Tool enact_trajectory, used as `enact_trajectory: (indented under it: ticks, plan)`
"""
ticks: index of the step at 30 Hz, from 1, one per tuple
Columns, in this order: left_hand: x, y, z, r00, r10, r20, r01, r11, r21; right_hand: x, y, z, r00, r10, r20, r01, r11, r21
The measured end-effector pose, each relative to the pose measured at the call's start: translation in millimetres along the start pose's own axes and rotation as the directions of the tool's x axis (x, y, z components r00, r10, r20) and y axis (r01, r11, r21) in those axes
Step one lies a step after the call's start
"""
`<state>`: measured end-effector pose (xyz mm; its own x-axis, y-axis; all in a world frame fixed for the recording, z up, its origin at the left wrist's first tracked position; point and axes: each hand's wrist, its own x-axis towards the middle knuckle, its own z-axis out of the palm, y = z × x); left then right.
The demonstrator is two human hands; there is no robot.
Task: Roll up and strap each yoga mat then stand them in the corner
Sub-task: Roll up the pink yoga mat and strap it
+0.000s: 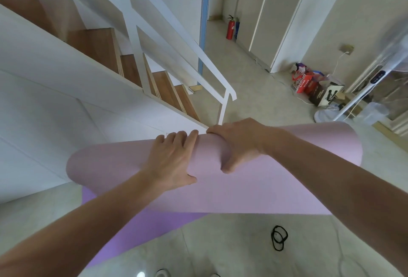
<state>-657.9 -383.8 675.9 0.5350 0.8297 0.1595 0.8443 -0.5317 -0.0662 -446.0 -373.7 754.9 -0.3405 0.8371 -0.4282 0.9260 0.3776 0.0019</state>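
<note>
A person's left hand (174,159) and right hand (238,144) gripped the middle of a pale pink foam yoga mat (110,164), part-rolled on the floor (220,243) by the wooden stairs (163,84). Its unheld ends could slacken and telescope before the black elastic straps (279,240), lying near, went on.

pink foam mat roll (110,164): over flat purple foam mat (141,228)
black loop straps (279,237): on tiled floor (231,254), before roll
wooden staircase (132,66): behind, left

One pink mat (110,161), one purple mat (163,223), two hands (172,157) (240,142)
</note>
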Motion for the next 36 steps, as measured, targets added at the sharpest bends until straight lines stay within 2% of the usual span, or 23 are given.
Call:
enact_trajectory:
  ticks: [2,5,7,9,10,12,14,15,18,21,24,26,29,31,34,36]
  plan:
    - [6.9,-5.5,-7.3,0.995,-0.009,0.101,0.015,0.998,-0.056,-6.8,-4.6,12.8,0.999,-0.027,-0.036,0.022,0.990,-0.138]
    - [13.8,-12.3,-23.1,0.951,-0.032,0.306,0.122,0.953,-0.278,-20.0,-16.4,37.4,0.986,-0.027,-0.162,-0.032,0.936,-0.350]
    - [15.6,-15.7,-34.0,0.902,-0.007,0.432,0.195,0.898,-0.394,-21.8,-18.2,47.1,0.969,-0.035,-0.245,-0.055,0.935,-0.350]
    - [15.0,-16.9,-38.6,0.875,0.015,0.484,0.222,0.876,-0.428,-17.4,-13.6,44.3,0.981,-0.050,-0.187,-0.006,0.958,-0.287]
    - [13.2,-14.2,-38.9,0.871,0.029,0.490,0.199,0.892,-0.406,-13.5,-9.5,38.9,0.990,-0.046,-0.130,0.014,0.972,-0.235]
    - [6.3,-3.4,-32.8,0.907,0.071,0.416,0.040,0.967,-0.253,-8.3,-1.9,24.5,0.999,-0.022,-0.047,0.015,0.992,-0.126]
    - [-4.6,11.4,-19.9,0.964,0.089,0.251,-0.085,0.996,-0.028,-6.5,4.1,14.6,1.000,-0.001,0.020,0.002,1.000,-0.027]
    - [-8.8,16.3,-14.0,0.983,0.080,0.168,-0.088,0.995,0.038,-6.4,5.8,11.9,0.999,0.003,0.049,-0.003,1.000,0.003]
    - [-10.0,13.8,-1.3,0.995,0.089,0.046,-0.088,0.996,-0.025,-8.9,3.8,9.8,0.997,-0.014,0.073,0.012,0.999,0.031]
    - [0.2,-0.3,-7.8,0.986,0.088,0.143,-0.072,0.991,-0.116,-17.1,-6.0,23.8,0.999,-0.038,0.019,0.040,0.992,-0.117]
    - [11.2,-9.8,-21.5,0.938,0.040,0.343,0.071,0.950,-0.305,-28.4,-19.5,50.3,0.991,-0.034,-0.132,-0.011,0.945,-0.326]
    - [15.4,-14.6,-26.5,0.886,0.046,0.460,0.153,0.910,-0.386,-28.1,-20.6,60.7,0.970,-0.049,-0.239,-0.039,0.935,-0.353]
    - [14.0,-19.4,-28.8,0.816,0.056,0.575,0.253,0.860,-0.442,-20.0,-14.9,55.4,0.975,-0.105,-0.193,0.037,0.943,-0.330]
    - [8.8,-13.1,-27.5,0.836,0.077,0.543,0.172,0.903,-0.393,-12.4,-9.0,44.4,0.987,-0.098,-0.127,0.062,0.963,-0.262]
    - [-4.1,8.5,-17.3,0.931,0.117,0.345,-0.083,0.990,-0.111,-4.8,-0.8,27.1,1.000,-0.014,-0.020,0.012,0.998,-0.064]
    - [-10.8,17.6,-7.0,0.971,0.095,0.222,-0.106,0.994,0.039,-3.8,1.3,22.3,0.998,0.023,0.055,-0.027,0.997,0.074]
